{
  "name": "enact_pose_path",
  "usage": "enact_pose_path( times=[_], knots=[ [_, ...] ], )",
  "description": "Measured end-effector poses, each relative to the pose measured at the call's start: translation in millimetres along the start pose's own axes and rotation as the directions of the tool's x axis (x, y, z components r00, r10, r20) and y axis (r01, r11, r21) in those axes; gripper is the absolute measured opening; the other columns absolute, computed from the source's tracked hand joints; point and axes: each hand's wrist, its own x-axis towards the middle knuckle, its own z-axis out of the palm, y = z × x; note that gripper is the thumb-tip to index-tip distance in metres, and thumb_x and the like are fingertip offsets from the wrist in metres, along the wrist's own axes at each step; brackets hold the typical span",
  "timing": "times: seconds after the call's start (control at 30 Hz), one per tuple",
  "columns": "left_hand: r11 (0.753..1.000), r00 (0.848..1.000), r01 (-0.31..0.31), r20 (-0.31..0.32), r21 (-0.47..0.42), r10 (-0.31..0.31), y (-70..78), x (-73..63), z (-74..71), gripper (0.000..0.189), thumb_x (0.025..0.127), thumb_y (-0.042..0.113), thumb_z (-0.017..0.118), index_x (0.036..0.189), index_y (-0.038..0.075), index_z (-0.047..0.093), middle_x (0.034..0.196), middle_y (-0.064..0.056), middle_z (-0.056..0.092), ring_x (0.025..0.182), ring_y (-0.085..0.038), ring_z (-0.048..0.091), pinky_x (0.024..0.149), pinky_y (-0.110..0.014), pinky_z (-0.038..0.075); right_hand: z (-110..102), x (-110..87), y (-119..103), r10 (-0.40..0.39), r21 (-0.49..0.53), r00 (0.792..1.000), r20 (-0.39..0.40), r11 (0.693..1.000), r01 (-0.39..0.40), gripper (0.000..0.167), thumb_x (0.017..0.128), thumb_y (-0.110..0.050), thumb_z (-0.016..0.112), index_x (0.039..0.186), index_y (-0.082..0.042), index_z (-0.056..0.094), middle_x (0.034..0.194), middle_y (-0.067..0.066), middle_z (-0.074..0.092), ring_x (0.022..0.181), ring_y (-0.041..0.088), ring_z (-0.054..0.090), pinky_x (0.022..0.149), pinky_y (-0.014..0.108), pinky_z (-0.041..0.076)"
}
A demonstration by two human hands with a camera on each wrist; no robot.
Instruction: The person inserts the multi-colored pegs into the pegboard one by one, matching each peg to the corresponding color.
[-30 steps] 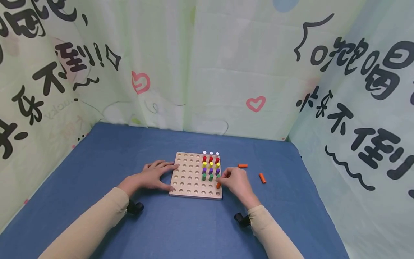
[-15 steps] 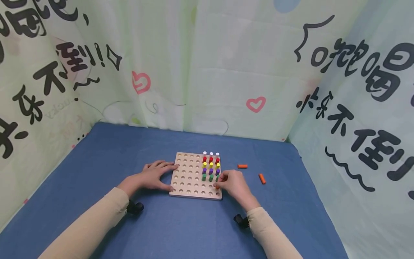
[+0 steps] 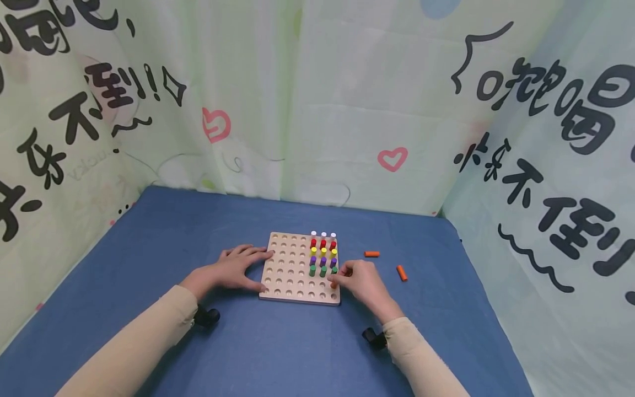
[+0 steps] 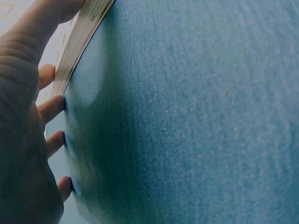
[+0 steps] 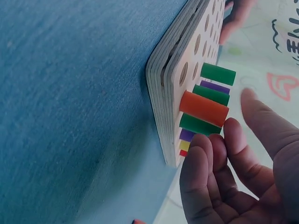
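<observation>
A square wooden pegboard (image 3: 290,288) lies on the blue cloth. My left hand (image 3: 233,269) rests at its left edge with fingers spread, thumb near the front corner. An orange peg (image 5: 204,108) stands in a hole near the board's right edge, in front of a green peg (image 5: 201,123). Close around its free end is my right hand (image 3: 364,282); in the right wrist view the index fingertip is at the peg's end and the thumb is apart from it. White, red, yellow, purple and green pegs (image 3: 323,271) stand in rows of three behind.
Two loose orange pegs lie right of the board: one orange peg (image 3: 372,254) farther back, another orange peg (image 3: 402,273) farther right. A printed curtain (image 3: 347,110) encloses the back and sides of the blue cloth (image 3: 278,353).
My right hand has lowered the orange peg into a hole in front of the green row, and its thumb now stands off the peg. The left hand stays in place.
</observation>
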Motion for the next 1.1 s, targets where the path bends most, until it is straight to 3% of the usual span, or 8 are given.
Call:
enact_pose_path(
  times=[0.33, 0.63, 0.77, 1.0, 1.1],
  knots=[
    [1.000, 1.000, -0.002, -0.006, -0.001, 0.002, -0.4, -0.1, 0.5, 0.095, 0.085, 0.067, 0.073, 0.163, 0.029, 0.034, 0.169, -0.009, 0.031, 0.154, -0.043, 0.022, 0.111, -0.073, 0.020, -7.5, 3.2, 13.4, 0.009, -0.040, 0.998, -0.069, 0.999, -0.012, 0.023, 0.095, -0.032, 0.077, 0.084, -0.012, 0.072, 0.068, 0.001, 0.057, 0.061, 0.016, 0.050, 0.055, 0.029, 0.037],
    [1.000, 1.000, 0.000, 0.003, -0.018, 0.000, -1.7, -0.4, 1.3, 0.096, 0.085, 0.067, 0.073, 0.164, 0.028, 0.034, 0.169, -0.009, 0.031, 0.155, -0.043, 0.021, 0.112, -0.073, 0.019, -22.3, 7.5, 38.5, 0.021, -0.146, 0.985, -0.172, 0.988, -0.047, 0.014, 0.095, -0.022, 0.076, 0.095, -0.008, 0.074, 0.091, 0.008, 0.070, 0.071, 0.016, 0.059, 0.063, 0.031, 0.047],
    [0.999, 1.000, -0.018, -0.008, -0.028, 0.017, -3.1, -0.8, 2.9, 0.096, 0.085, 0.068, 0.072, 0.164, 0.028, 0.034, 0.169, -0.010, 0.030, 0.155, -0.043, 0.020, 0.111, -0.073, 0.018, -31.5, 6.9, 52.3, -0.001, -0.153, 0.981, -0.195, 0.988, -0.030, 0.013, 0.096, -0.019, 0.073, 0.099, -0.006, 0.073, 0.094, 0.011, 0.070, 0.072, 0.018, 0.061, 0.064, 0.035, 0.049],
    [1.000, 1.000, -0.018, -0.014, -0.022, 0.018, -1.4, -0.9, 1.4, 0.096, 0.086, 0.066, 0.073, 0.164, 0.026, 0.034, 0.169, -0.010, 0.031, 0.155, -0.043, 0.021, 0.111, -0.074, 0.019, -45.0, 8.2, 74.5, -0.009, -0.181, 0.973, -0.231, 0.983, -0.034, 0.017, 0.098, -0.012, 0.068, 0.111, -0.001, 0.072, 0.111, 0.021, 0.068, 0.094, 0.032, 0.064, 0.082, 0.049, 0.054],
    [1.000, 1.000, -0.015, -0.015, -0.018, 0.015, -2.7, 0.3, 1.8, 0.096, 0.085, 0.067, 0.073, 0.164, 0.027, 0.034, 0.169, -0.010, 0.031, 0.155, -0.043, 0.021, 0.111, -0.073, 0.019, -48.8, 10.2, 83.7, 0.006, -0.185, 0.974, -0.226, 0.982, -0.049, 0.022, 0.098, -0.011, 0.067, 0.116, 0.002, 0.070, 0.111, 0.023, 0.065, 0.096, 0.035, 0.062, 0.084, 0.052, 0.052]
  ],
)
